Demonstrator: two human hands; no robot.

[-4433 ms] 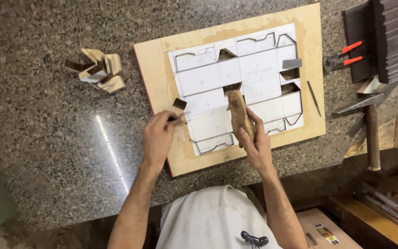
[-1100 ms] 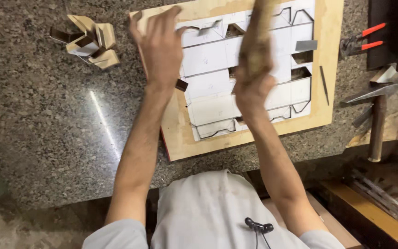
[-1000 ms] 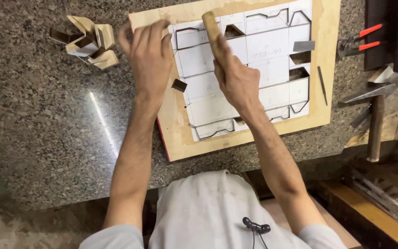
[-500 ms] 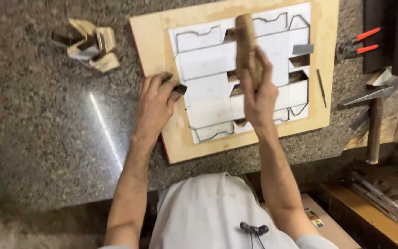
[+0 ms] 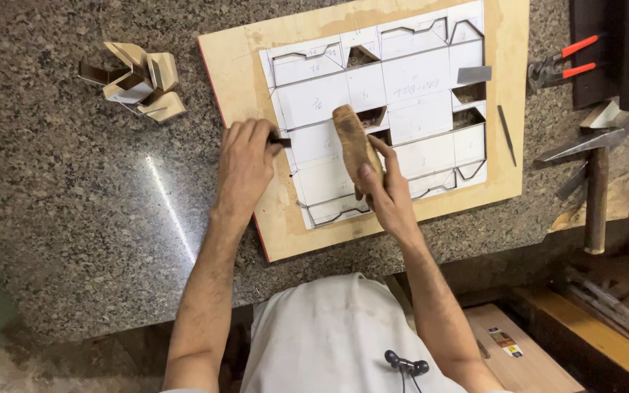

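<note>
Plywood die board (image 5: 245,80) lies on the granite counter (image 5: 74,218); since half a second ago the right hand (image 5: 384,193) has brought its gripped wooden mallet (image 5: 354,145) down flat at centre, so another blow seems struck. At nine o'clock, the left hand (image 5: 245,160) pinches a small dark steel strip (image 5: 279,141) at the white template (image 5: 416,94) edge. No container is in view; folded card scraps (image 5: 136,76) lie at ten o'clock, red-handled pliers (image 5: 566,62) at two.

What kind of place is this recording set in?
Probably a small die-making workshop: a plywood board set with metal strips on a granite bench, red-handled pliers and a hammer alongside.
</note>
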